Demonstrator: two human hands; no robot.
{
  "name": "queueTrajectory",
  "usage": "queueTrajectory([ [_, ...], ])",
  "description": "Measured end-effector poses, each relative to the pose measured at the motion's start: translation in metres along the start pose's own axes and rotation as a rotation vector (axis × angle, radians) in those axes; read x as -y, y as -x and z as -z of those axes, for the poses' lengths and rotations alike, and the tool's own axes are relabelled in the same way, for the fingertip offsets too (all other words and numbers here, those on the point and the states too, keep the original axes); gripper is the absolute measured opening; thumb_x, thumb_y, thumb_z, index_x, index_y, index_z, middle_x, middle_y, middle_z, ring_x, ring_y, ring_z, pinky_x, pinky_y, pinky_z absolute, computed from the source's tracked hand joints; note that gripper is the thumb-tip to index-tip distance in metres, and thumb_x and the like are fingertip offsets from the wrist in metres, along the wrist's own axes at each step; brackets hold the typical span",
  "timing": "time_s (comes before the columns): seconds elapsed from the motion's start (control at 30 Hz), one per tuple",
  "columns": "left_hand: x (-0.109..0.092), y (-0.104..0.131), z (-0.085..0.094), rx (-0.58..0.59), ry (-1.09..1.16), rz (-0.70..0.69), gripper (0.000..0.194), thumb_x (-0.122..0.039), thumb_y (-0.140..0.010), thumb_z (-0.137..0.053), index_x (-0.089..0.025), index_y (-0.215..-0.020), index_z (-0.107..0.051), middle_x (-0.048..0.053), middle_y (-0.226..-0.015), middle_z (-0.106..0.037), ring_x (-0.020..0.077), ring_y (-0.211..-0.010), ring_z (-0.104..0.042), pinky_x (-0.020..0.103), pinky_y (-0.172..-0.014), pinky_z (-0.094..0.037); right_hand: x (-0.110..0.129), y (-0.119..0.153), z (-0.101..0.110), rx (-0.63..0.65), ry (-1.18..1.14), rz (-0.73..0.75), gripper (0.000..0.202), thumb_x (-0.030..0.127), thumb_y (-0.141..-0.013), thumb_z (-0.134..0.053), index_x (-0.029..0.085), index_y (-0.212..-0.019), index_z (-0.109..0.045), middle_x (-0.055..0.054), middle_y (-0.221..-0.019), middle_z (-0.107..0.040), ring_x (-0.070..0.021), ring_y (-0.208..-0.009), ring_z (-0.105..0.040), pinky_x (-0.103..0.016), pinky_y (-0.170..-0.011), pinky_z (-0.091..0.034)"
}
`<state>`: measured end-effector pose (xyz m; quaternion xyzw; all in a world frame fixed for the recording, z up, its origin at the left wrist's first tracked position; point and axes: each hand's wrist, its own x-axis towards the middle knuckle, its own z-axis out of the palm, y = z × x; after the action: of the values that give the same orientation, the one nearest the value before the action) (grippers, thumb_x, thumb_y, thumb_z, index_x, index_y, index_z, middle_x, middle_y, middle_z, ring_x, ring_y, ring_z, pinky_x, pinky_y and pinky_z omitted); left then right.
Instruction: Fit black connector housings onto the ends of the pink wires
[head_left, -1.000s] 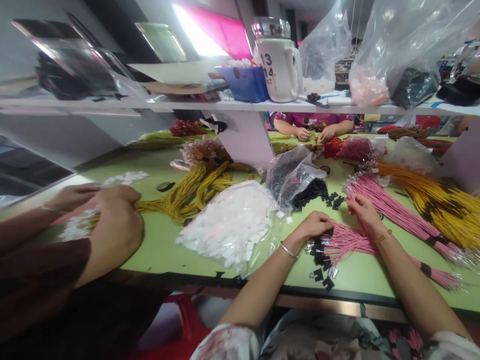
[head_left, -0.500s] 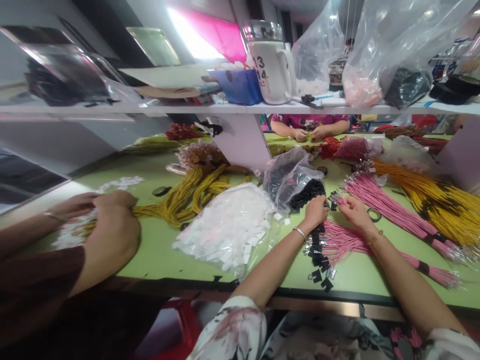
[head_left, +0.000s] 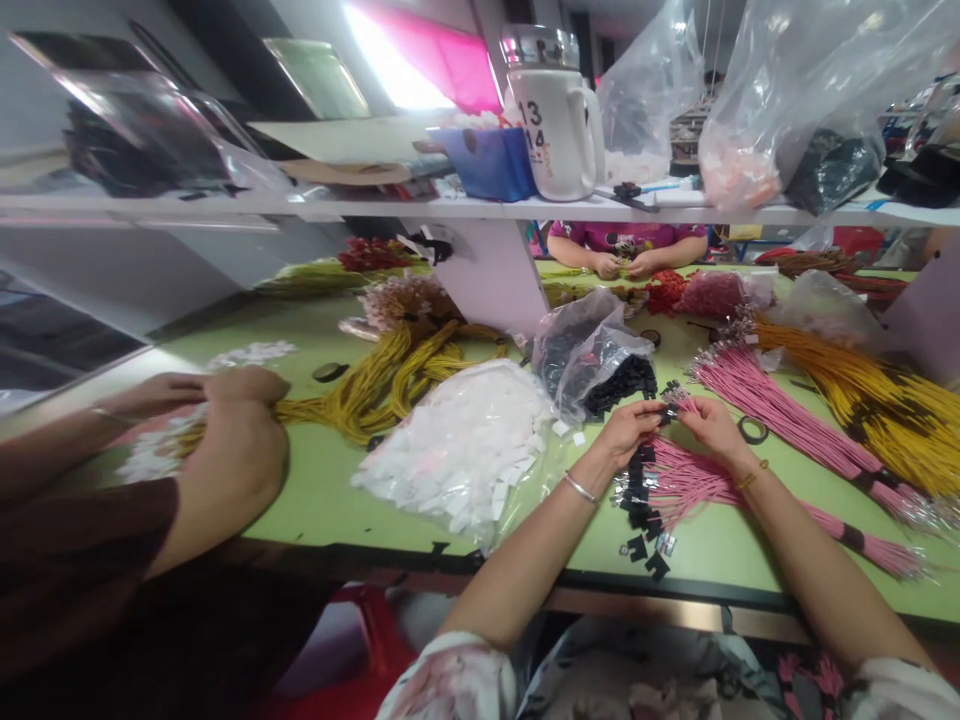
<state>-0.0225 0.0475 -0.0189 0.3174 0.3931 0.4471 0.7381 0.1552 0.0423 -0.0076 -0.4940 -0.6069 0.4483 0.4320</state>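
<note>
My left hand (head_left: pixel 630 433) pinches a small black connector housing (head_left: pixel 667 409) between thumb and fingers. Close beside it, my right hand (head_left: pixel 714 430) is closed on the ends of several pink wires, whose metal terminals (head_left: pixel 673 392) stick out past the fingertips. The two hands nearly meet. Below them a bundle of pink wires (head_left: pixel 694 475) lies on the table, with black housings (head_left: pixel 641 490) at its left end. A clear plastic bag (head_left: pixel 574 335) spills more black housings (head_left: pixel 626 385) just behind my left hand.
A bag of white connectors (head_left: pixel 457 440) lies to the left, near yellow wires (head_left: pixel 382 390). Pink (head_left: pixel 795 410) and orange wire bundles (head_left: pixel 862 390) lie right, beside a tape roll (head_left: pixel 752 430). A co-worker's arm (head_left: pixel 232 450) works at left; another person's hands (head_left: pixel 622 265) show under the shelf (head_left: pixel 420 208).
My left hand has come away from the bag's edge towards my right hand, and the black housing now sits against the pink wire ends. The view has shifted slightly.
</note>
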Motion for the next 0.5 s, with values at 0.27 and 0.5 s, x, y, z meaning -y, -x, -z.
queueTrajectory([
  [0.27, -0.004, 0.007, -0.001, -0.018, 0.039, 0.017, 0.028, -0.001, -0.064, -0.075, -0.008, -0.092, -0.076, 0.005, -0.071, -0.07, 0.0072, -0.055, -0.057, 0.021, -0.061, -0.047, 0.007, 0.003, 0.0, 0.005, 0.086, 0.016, 0.026, 0.041, -0.074, -0.06, 0.019, -0.063, -0.05, 0.005, -0.056, -0.037, -0.0105, -0.053, -0.03, -0.026, -0.051, -0.022],
  [0.5, 0.0, 0.013, -0.007, -0.064, -0.078, -0.07, 0.022, -0.004, -0.064, -0.074, -0.008, -0.085, -0.078, 0.004, -0.068, -0.07, 0.0075, -0.054, -0.055, 0.021, -0.057, -0.043, 0.005, 0.004, -0.002, 0.07, 0.143, 0.05, 0.024, 0.037, -0.074, -0.058, 0.018, -0.063, -0.049, 0.004, -0.057, -0.04, -0.0107, -0.056, -0.032, -0.025, -0.051, -0.024],
])
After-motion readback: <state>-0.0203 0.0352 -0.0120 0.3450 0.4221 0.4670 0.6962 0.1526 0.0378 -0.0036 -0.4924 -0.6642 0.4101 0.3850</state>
